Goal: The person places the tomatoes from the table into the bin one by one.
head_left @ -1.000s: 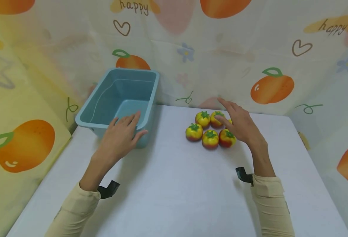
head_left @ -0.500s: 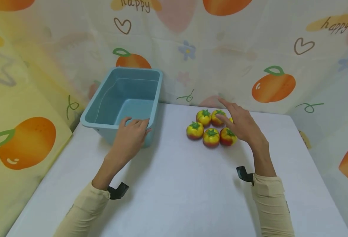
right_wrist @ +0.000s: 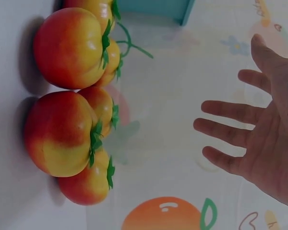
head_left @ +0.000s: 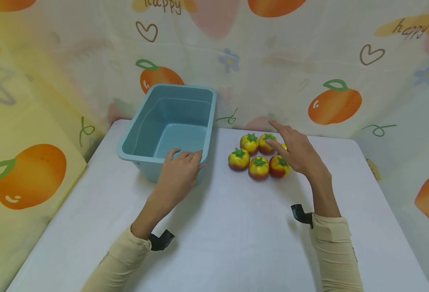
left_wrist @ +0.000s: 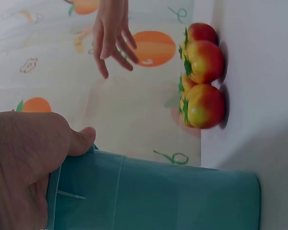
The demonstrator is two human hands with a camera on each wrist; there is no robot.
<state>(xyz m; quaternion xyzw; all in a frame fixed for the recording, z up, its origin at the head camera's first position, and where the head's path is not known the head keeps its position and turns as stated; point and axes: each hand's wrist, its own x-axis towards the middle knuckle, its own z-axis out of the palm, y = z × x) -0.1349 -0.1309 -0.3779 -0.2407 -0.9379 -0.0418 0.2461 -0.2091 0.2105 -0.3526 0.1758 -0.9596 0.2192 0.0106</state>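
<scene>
Blue tub (head_left: 179, 109) stands at the back left of the white worktop (head_left: 236, 227). Left hand (head_left: 179, 172) grips its near rim, fingers curled over, close to the right corner. Next, apart from the tub: clustered red-and-yellow fruits (head_left: 259, 168), green-topped. Right hand (head_left: 296, 150) hovers over their right side, fingers straight, spread.

Head view: we note soft, moderate light, the backdrop (head_left: 203, 69) tinted yellower at left. We log a diffuse shadow on the tabletop (head_left: 222, 243) along the right side of the blue bin (head_left: 145, 159). Both wrist views read dimmer and greyer; there we record faint highlights on the tomatoes (right_wrist: 57, 134), soft-edged shadows beside them, and slightly soft backdrop print.
</scene>
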